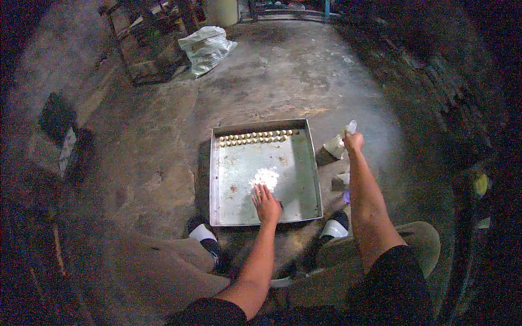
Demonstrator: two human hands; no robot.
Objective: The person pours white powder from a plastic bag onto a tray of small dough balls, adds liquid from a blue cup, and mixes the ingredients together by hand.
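Fingers spread, my left hand [265,202] lies at the near edge of a white powder pile [265,176] in a shallow square metal tray [318,174]. Two rows of small pale rounded pieces [253,137] line the tray's far part. To the right of the tray, my right hand [354,139] is closed around the top of a pale plastic bag [336,145], with a whitish translucent tip sticking up above the fist; what that tip is, I cannot tell.
Smaller pale and purple items [346,195] lie by the tray's right side. My sandaled feet [337,228] flank its near corners. Behind are a silvery sack [204,49], a dark rack [130,65] and a pale cylindrical container [220,12]. A dark object [57,114] sits at left.
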